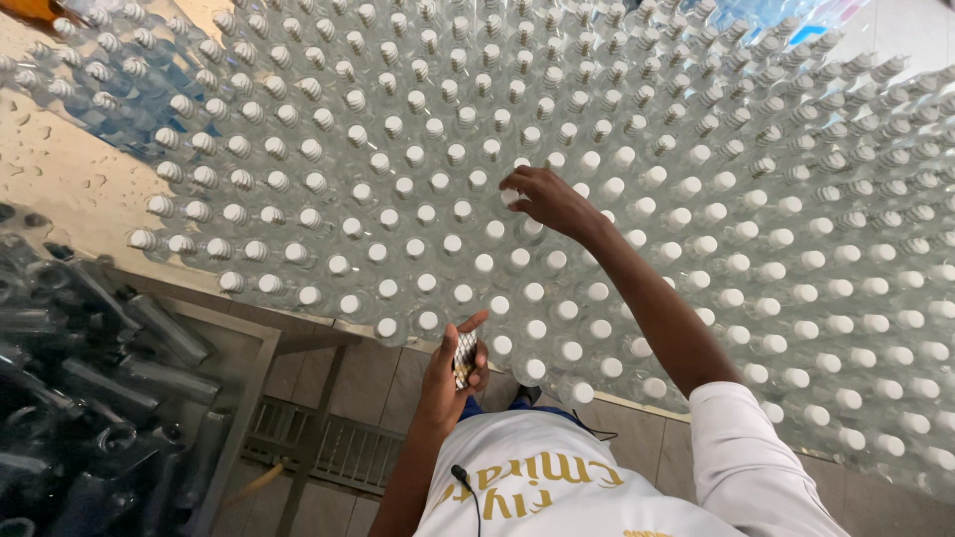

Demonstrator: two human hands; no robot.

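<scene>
Your right hand (545, 199) reached out to the centre of the frame, over a wide field of clear plastic bottles (696, 199) with white caps that filled most of the upper and right part of the view. Its fingers were curled narrow, the fingertips (512, 189) pinched around the white cap of one bottle (510, 197) in the middle of the rows. Your left hand (453, 373) sat lower, just below centre at the near edge of the bottles, closed around a small stack of flat, shiny, patterned pieces (465, 358); you held it between thumb and fingers, and what the pieces were could not be made out. The bottles stood upright and packed close on a wet metal table (70, 169), bare at the upper left. At the lower left lay a heap of empty dark bottles (90, 398) in a bin, beside a tiled floor (378, 378) with a drain grate (328, 447).
</scene>
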